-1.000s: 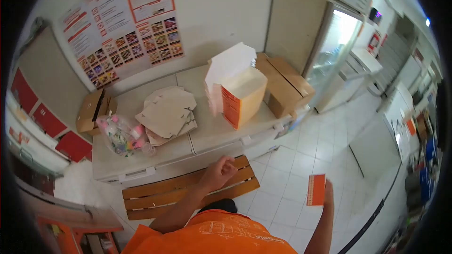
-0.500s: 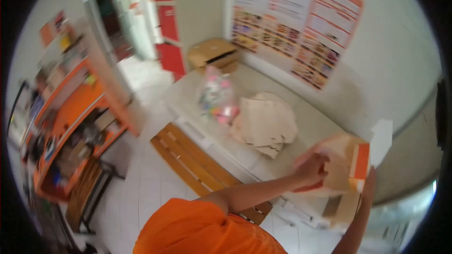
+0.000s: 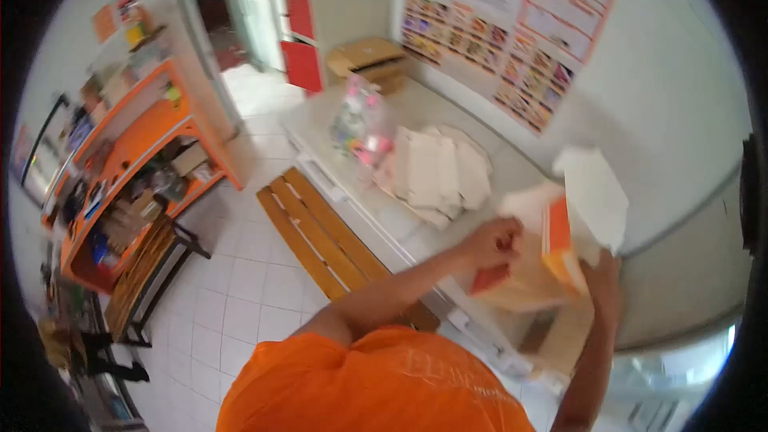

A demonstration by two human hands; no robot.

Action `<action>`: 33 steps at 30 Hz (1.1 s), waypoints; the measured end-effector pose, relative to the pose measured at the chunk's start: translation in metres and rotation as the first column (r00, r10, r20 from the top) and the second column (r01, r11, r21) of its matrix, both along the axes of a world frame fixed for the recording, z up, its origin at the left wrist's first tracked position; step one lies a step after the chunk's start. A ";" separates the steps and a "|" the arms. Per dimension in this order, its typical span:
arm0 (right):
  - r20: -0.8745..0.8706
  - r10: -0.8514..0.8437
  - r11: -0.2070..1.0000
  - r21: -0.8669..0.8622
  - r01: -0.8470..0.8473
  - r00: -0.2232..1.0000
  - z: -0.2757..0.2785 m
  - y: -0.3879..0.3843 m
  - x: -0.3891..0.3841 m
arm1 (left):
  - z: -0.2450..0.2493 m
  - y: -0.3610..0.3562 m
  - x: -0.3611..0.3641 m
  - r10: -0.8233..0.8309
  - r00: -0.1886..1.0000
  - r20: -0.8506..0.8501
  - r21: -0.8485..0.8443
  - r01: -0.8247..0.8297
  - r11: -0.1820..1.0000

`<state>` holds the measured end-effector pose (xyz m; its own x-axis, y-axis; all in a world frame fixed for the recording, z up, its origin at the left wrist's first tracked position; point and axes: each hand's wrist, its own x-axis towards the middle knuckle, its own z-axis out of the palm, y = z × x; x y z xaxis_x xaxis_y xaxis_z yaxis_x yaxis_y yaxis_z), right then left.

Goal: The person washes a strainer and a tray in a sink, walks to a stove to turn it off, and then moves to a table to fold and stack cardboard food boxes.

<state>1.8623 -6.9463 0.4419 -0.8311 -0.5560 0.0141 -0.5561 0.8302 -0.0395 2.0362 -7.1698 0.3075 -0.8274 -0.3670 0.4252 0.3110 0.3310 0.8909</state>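
A partly folded cardboard box (image 3: 556, 228), orange and white outside with pale flaps, is between my hands above the counter. A large white flap (image 3: 596, 192) stands up at its far right side. My left hand (image 3: 492, 244) has curled fingers against the box's left side, pinching near an edge. At the right side, my right hand (image 3: 602, 280) grips the box by its orange and yellow panel, fingers partly hidden behind it. Left of the box, a stack of flat pale cardboard sheets (image 3: 444, 172) lies on the counter (image 3: 512, 164).
A clear plastic bag of colourful items (image 3: 364, 124) and a brown carton (image 3: 368, 64) sit farther back on the counter. A wooden slatted bench (image 3: 320, 232) stands along its front. Another brown carton (image 3: 560, 340) is below my hands. Orange shelving (image 3: 144, 160) stands at left.
My hands and the box have shifted left in view. The box has turned, and its white flap shows larger and higher. The camera view has also shifted.
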 end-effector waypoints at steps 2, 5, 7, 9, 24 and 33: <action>0.168 0.018 0.987 -0.159 0.009 0.986 0.025 -0.002 0.027 | -0.002 0.000 0.001 -0.026 0.999 -0.032 0.029 0.027 0.999; -0.026 0.154 0.977 -0.144 -0.156 0.988 -0.010 0.000 0.002 | 0.006 -0.001 0.005 0.022 1.000 0.011 -0.067 -0.021 0.998; -0.123 0.256 0.911 -0.300 -0.282 0.959 -0.039 0.014 -0.018 | 0.007 0.001 0.007 -0.010 0.999 0.035 -0.074 0.013 0.997; 0.004 0.197 0.967 -0.167 -0.193 0.980 -0.032 0.002 -0.015 | 0.019 0.000 0.012 -0.018 0.998 0.052 -0.080 0.023 0.997; -0.106 0.166 0.957 -0.221 -0.186 0.980 -0.049 -0.006 -0.017 | 0.034 0.035 0.025 0.029 1.000 -0.006 -0.187 -0.029 0.982; -0.070 0.149 0.975 -0.156 -0.159 0.986 -0.053 -0.014 -0.018 | 0.008 0.040 0.027 -0.061 0.998 -0.026 -0.059 0.060 0.996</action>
